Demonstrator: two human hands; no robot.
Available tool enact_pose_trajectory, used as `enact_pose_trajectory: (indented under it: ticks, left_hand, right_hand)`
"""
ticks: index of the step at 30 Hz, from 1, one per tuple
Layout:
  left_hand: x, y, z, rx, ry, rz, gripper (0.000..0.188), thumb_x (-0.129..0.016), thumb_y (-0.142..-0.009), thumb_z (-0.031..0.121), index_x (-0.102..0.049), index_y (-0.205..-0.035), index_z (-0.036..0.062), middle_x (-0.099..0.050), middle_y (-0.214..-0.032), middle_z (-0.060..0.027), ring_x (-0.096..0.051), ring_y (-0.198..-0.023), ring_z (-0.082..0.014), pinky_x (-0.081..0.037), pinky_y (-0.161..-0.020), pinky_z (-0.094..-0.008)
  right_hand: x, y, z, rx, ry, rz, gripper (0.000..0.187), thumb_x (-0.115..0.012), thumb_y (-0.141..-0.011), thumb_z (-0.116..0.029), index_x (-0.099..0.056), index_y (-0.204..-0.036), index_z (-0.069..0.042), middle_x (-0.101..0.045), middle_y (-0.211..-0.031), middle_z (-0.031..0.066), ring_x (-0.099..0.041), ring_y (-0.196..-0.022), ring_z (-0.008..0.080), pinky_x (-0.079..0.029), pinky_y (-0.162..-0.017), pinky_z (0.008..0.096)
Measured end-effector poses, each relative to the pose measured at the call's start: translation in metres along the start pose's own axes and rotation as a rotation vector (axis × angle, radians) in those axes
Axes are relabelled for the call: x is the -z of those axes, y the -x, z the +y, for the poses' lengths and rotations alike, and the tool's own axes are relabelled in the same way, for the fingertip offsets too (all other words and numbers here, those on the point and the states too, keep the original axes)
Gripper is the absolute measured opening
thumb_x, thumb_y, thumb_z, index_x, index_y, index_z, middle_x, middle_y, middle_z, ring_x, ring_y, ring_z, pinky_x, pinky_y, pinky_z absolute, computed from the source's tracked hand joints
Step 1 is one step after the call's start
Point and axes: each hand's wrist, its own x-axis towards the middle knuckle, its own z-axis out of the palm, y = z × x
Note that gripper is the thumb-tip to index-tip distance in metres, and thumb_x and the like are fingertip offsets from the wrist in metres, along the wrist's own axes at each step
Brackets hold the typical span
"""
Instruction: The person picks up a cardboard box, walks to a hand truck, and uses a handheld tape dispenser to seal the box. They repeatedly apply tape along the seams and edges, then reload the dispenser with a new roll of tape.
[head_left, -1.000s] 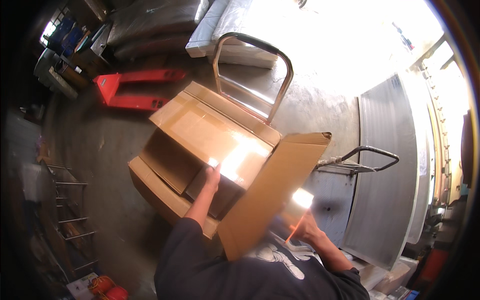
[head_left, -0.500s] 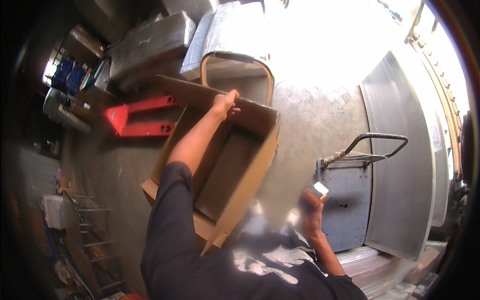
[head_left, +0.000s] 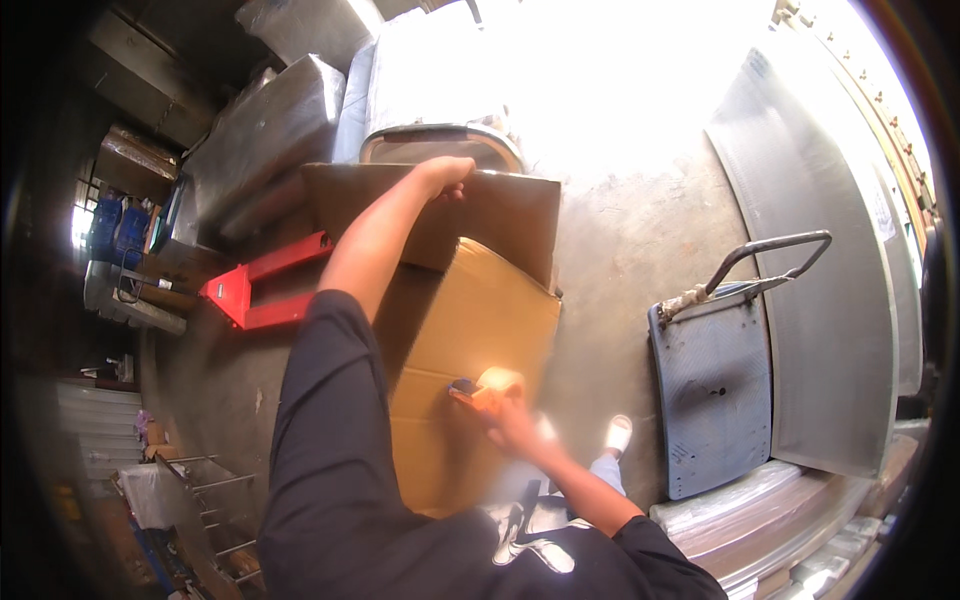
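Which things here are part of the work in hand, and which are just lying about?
In hand:
large cardboard box, far flap gripped by the left hand
orange tape dispenser, pressed on the box by the right hand

Lying about:
red pallet jack
blue platform trolley
wrapped pallets

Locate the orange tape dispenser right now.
Head view, centre-low: the orange tape dispenser is in the right hand, pressed on the near flap of the cardboard box, left of the blue platform trolley.
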Motion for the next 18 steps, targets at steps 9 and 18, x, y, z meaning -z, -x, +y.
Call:
enact_pose_trajectory:
  ticks: [9, 18]
  left_hand:
    - [0.016, 0.034, -0.027, -0.048, 0.074, -0.056, 0.034, -0.05, -0.094, 0.035, -0.056, -0.081, 0.0048, -0.054, -0.068, -0.0078, -0.047, -0.05, -0.0172, -0.035, -0.045, -0.0365]
    - [-0.003, 0.094, -0.054, 0.032, 0.155, 0.015, 0.036, -0.055, -0.092, 0.041, -0.059, -0.092, 0.0047, -0.049, -0.071, -0.0042, -0.039, -0.049, -0.0118, -0.028, -0.042, -0.0311]
  right_hand:
    - [-0.003, -0.038, -0.036, 0.002, 0.259, -0.055, 0.05, -0.077, -0.082, -0.023, -0.048, -0.11, 0.006, -0.06, -0.102, 0.0225, -0.06, -0.104, 0.0378, -0.04, -0.096, 0.0452]
    - [-0.109, -0.063, 0.01, 0.002, 0.458, -0.254, 0.037, -0.059, -0.092, -0.026, -0.058, -0.117, 0.002, -0.065, -0.114, 0.021, -0.06, -0.115, 0.0347, -0.041, -0.1, 0.0425]
